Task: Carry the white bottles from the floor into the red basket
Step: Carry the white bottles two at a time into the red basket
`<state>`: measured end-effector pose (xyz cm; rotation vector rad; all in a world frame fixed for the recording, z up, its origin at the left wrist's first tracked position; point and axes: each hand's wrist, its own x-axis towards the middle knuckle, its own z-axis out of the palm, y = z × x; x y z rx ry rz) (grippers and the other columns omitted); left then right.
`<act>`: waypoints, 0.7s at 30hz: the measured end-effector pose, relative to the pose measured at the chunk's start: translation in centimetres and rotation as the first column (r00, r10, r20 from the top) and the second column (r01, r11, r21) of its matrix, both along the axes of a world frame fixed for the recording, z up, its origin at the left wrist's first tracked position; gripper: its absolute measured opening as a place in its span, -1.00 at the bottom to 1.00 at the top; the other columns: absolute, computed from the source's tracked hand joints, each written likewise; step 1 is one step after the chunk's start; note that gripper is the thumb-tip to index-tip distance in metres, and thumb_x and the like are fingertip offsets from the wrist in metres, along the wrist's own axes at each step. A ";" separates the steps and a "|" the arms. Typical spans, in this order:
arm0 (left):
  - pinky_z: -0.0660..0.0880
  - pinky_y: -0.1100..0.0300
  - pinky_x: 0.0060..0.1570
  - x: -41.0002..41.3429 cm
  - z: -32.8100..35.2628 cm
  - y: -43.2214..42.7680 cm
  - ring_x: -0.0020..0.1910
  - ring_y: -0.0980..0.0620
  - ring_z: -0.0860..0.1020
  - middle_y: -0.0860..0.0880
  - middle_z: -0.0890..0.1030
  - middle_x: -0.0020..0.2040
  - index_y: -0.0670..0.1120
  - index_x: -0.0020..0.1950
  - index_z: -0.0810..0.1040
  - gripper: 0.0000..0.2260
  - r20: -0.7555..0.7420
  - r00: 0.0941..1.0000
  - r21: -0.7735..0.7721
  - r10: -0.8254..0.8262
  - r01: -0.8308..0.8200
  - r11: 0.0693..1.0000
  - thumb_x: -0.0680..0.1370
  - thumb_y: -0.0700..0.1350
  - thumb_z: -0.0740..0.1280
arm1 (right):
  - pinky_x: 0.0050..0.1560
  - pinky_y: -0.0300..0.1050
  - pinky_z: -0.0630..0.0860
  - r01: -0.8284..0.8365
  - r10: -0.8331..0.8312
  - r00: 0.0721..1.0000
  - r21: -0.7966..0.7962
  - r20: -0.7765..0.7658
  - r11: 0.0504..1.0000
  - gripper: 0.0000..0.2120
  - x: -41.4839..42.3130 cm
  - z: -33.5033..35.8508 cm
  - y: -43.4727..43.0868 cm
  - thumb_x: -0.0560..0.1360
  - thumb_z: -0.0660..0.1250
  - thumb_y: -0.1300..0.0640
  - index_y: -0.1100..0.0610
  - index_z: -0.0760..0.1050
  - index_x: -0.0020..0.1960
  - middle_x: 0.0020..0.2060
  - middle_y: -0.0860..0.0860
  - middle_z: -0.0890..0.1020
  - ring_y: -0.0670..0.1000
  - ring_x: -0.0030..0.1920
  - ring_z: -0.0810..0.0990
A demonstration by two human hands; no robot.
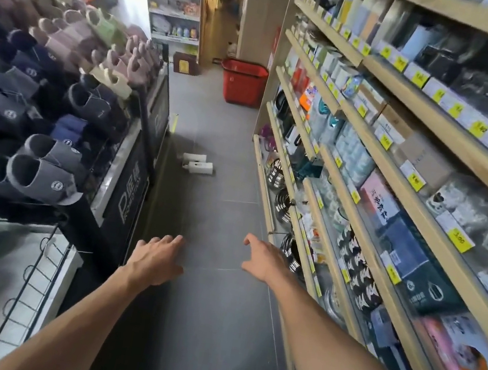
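– Hands: status?
– Left hand (158, 259) and right hand (263, 262) both reach forward over the grey floor (200, 321) on bare forearms. Fingers are loosely spread and neither hand grips anything. The two are apart, with a strip of floor tile between them.
– Target position?
– Two white bottles (200, 168) lie on their sides on the floor, one just behind the other and close together, possibly touching. They are well ahead of both hands, slightly left of the aisle's midline, near the foot of the slipper rack (35, 175). No contact with either hand.
– Destination?
– Red basket (244, 82) stands upright on the floor at the far end of the aisle, against the end of the wooden shelves (452, 140). It is well beyond the bottles. Contents cannot be seen from this angle.
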<state>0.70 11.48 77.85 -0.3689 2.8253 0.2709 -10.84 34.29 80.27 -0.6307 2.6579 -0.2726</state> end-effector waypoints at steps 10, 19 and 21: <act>0.40 -0.09 0.23 -6.9 0.0 -5.1 0.31 -0.09 0.48 0.02 0.48 0.32 0.11 0.47 0.25 -0.43 -0.025 0.999 -0.016 0.035 -0.036 0.999 0.52 0.20 0.34 | 0.16 -0.03 0.45 -0.025 0.025 1.000 0.015 0.015 1.000 -0.55 -7.8 -0.8 -4.8 0.53 0.40 0.05 -0.02 0.38 0.37 0.21 0.08 0.62 0.17 0.21 0.58; 0.41 -0.10 0.24 -14.9 1.4 -7.2 0.30 -0.07 0.48 0.03 0.49 0.32 0.12 0.46 0.25 -0.44 -0.030 0.997 -0.054 0.074 -0.076 0.996 0.52 0.20 0.34 | 0.15 -0.05 0.43 -0.079 0.080 0.997 -0.023 0.014 0.997 -0.59 -16.4 -0.6 -7.7 0.53 0.38 0.03 -0.05 0.40 0.34 0.23 0.07 0.62 0.18 0.21 0.58; 0.40 -0.10 0.25 -16.9 1.5 -7.2 0.30 -0.07 0.48 0.03 0.48 0.32 0.12 0.47 0.25 -0.44 -0.037 0.996 -0.044 0.077 -0.079 0.996 0.53 0.20 0.35 | 0.16 -0.05 0.44 -0.105 0.105 0.994 -0.019 0.019 0.994 -0.59 -18.0 -0.9 -8.3 0.52 0.38 0.03 -0.05 0.40 0.34 0.24 0.07 0.62 0.18 0.22 0.58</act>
